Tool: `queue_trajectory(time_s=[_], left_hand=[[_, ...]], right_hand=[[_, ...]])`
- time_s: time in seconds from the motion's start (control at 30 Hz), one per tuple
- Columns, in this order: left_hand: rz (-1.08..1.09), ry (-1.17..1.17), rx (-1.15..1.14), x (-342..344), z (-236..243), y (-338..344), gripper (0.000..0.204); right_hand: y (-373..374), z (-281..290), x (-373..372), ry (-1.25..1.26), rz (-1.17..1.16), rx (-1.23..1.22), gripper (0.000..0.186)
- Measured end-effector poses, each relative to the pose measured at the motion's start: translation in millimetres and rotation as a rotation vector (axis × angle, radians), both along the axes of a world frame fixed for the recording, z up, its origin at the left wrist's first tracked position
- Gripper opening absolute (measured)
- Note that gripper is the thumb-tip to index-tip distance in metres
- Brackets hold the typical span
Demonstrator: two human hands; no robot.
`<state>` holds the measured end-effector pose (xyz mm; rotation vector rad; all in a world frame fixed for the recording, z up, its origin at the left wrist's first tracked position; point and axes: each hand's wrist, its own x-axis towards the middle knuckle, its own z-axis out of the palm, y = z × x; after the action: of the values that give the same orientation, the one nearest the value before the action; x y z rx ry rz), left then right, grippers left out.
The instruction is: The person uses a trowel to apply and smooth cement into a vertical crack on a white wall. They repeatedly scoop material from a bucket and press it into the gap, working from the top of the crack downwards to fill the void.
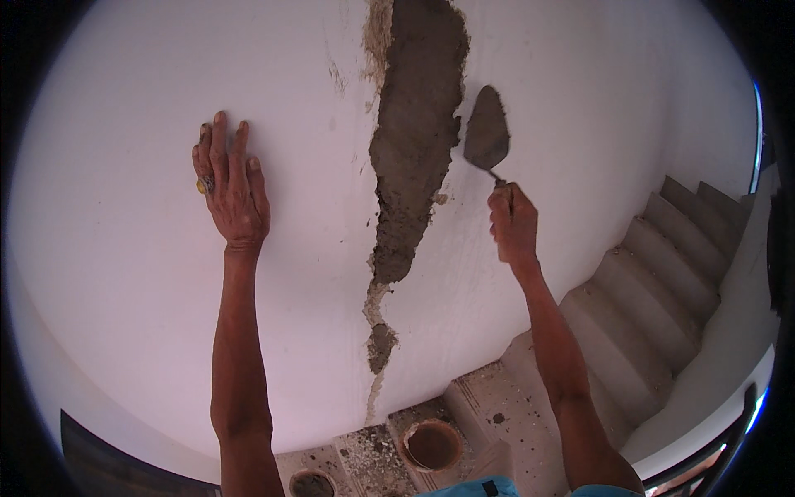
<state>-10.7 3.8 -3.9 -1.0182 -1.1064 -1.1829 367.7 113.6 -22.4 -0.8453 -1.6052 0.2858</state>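
Note:
My right hand point(514, 222) is closed round the handle of a pointed trowel point(487, 132), its dirty blade tipped upward just right of a dark mortar patch point(414, 141). The patch runs down the white wall point(306, 315) as a long, ragged strip, and a smaller grey patch point(381, 346) lies below it in a chipped crack. Flat against the wall to the left rests my left hand point(234, 186), fingers stretched and somewhat apart, a ring with a yellow stone on one of them.
Concrete stairs point(629, 323) climb to the right along the wall. On the spattered steps below stand a round tub point(432, 446) and a smaller round container point(313, 484) with grey material in it. A dark railing point(741, 422) edges the lower right.

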Motion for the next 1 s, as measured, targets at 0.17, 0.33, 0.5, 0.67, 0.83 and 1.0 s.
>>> queue_trajectory(time_s=[0.17,0.33,0.5,0.67,0.83,1.0], left_hand=[[-0.02,-0.019,-0.002,1,0,1,0.042],[0.0,0.008,0.007,0,1,0,0.043],[0.0,0.002,0.01,0,0,1,0.043],[-0.012,0.033,0.019,2,2,2,0.043],[-0.01,0.017,0.001,1,-1,2,0.041],[0.016,0.04,0.019,-1,0,0,0.04]], right_hand=[[22,18,11,-0.239,-0.326,0.351,0.02],[22,11,5,-0.38,-0.416,0.368,0.016],[17,-2,4,-0.417,-0.39,0.256,0.013],[-2,-18,6,-0.409,-0.171,0.169,0.015],[-47,-46,15,-0.348,0.117,-0.259,0.021],[-93,-112,42,-0.248,0.508,-1.006,0.024]])
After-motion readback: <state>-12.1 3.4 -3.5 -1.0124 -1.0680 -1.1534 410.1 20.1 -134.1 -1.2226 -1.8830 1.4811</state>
